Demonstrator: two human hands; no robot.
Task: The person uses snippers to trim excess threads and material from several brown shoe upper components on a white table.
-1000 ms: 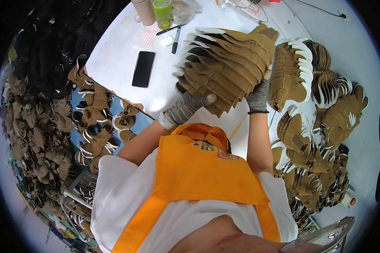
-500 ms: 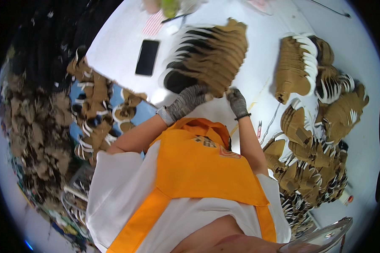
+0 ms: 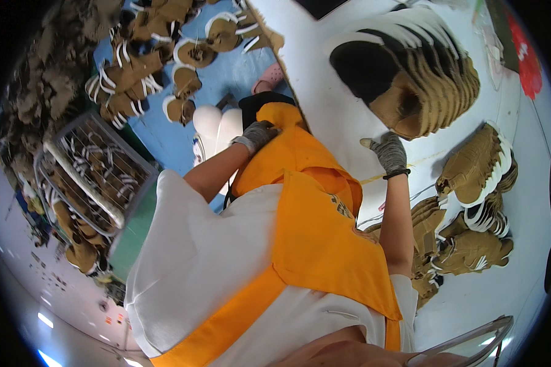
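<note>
My left hand [image 3: 260, 136], in a grey knit glove with bare fingertips, lies on the orange apron [image 3: 306, 153] over my lap; its fingers look stretched out, and nothing shows in them. On the white table, my right hand [image 3: 389, 153], in a matching glove, rests just in front of a nested stack of brown shoe uppers [image 3: 434, 92] with black linings and white edges. The right thumb stands apart from the other fingers, with nothing visible between them. Whether the right fingertips touch the stack I cannot tell.
More brown shoe uppers [image 3: 474, 162] lie in piles on the table at the right. Loose uppers [image 3: 196, 54] are scattered on a blue surface to my left, beside a wire-sided crate [image 3: 82, 174] of uppers. A dark flat object [image 3: 317, 6] lies at the table's far edge.
My view has swung leftward and down. Both hands were at the near end of the stack; my left hand has left it for my lap, while my right stays near it.
</note>
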